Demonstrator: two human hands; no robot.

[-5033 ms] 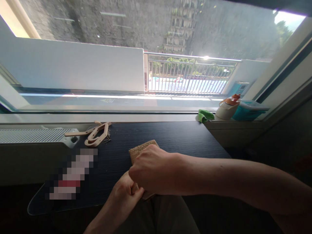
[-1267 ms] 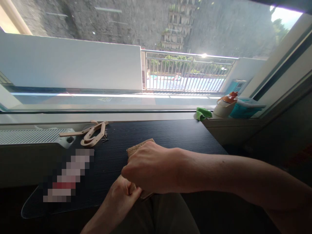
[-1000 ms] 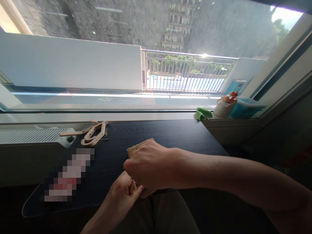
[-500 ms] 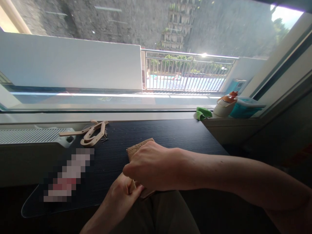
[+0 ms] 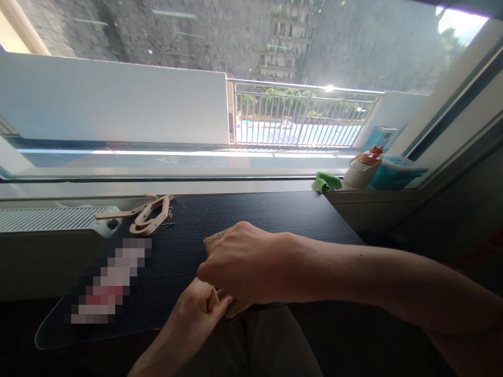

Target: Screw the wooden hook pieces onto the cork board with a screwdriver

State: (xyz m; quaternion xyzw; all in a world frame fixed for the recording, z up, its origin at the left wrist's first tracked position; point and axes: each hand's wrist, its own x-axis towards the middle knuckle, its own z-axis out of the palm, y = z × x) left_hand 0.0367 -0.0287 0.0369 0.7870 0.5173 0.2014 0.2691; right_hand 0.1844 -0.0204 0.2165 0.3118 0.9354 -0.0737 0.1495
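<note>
A brown wooden block (image 5: 215, 240) lies at the table's near edge, mostly covered by my hands. My right hand (image 5: 241, 262) is closed in a fist over it, knuckles up; what its fingers hold is hidden. Just below and to the left, my left hand (image 5: 196, 306) is closed, its thumb and fingers pinching a pale wooden piece (image 5: 212, 300) beside the block. How that piece meets the block is hidden by my right hand.
Curved pale wooden parts (image 5: 151, 215) and several screws (image 5: 170, 219) lie at the table's (image 5: 275, 212) far left. A blurred patch (image 5: 112, 283) covers something nearer me. On the sill are a green cloth (image 5: 328, 182), a whitish container (image 5: 359, 173) and a teal box (image 5: 395, 175).
My right hand has shifted slightly up and covers more of the block's far edge. The left hand has stayed nearly still.
</note>
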